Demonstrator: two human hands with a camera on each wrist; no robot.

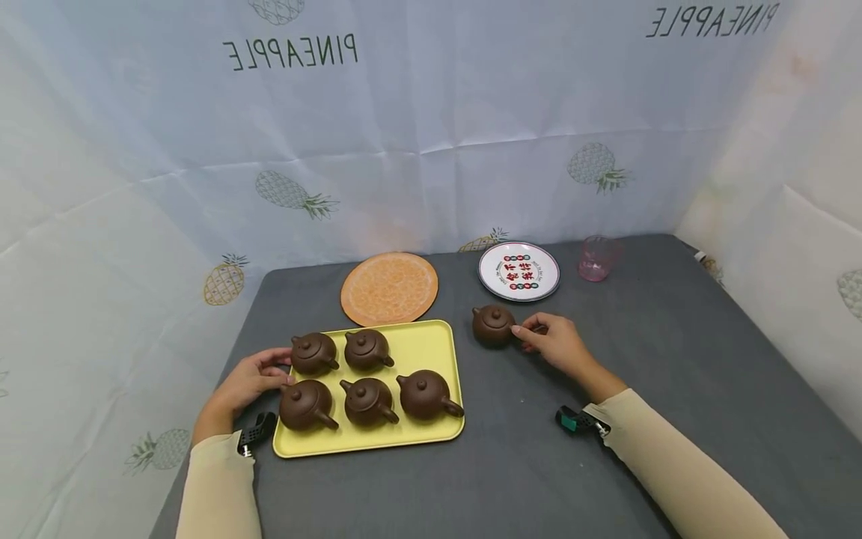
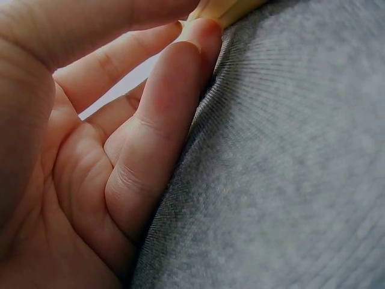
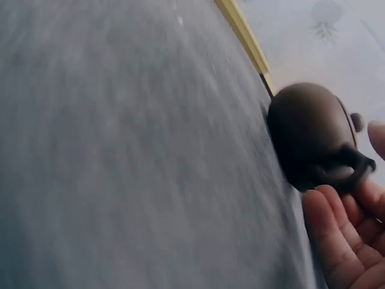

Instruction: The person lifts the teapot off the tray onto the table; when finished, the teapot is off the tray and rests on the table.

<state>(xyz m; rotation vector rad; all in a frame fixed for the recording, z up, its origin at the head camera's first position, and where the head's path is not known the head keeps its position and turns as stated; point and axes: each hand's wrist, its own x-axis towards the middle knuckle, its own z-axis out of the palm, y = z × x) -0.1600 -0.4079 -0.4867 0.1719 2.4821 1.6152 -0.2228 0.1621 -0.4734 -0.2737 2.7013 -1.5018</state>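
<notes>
A small brown teapot (image 1: 493,327) stands on the grey cloth right of the yellow tray, with its spout toward the left. My right hand (image 1: 555,343) holds it by the handle. In the right wrist view, the fingers (image 3: 337,232) are close around the handle of the teapot (image 3: 310,129). My left hand (image 1: 245,380) grips the left edge of the yellow tray (image 1: 420,348). Fingertips meet the tray's rim (image 2: 231,11) at the top of the left wrist view. Several brown teapots (image 1: 422,394) sit on the tray in two rows, their handles pointing right.
Behind the tray lies a round orange-slice mat (image 1: 389,288). A white plate (image 1: 518,254) with red characters is at the back, with a pink clear cup (image 1: 598,260) to its right. Pineapple-print curtains (image 1: 431,165) enclose the grey table (image 1: 539,479) at the back and sides.
</notes>
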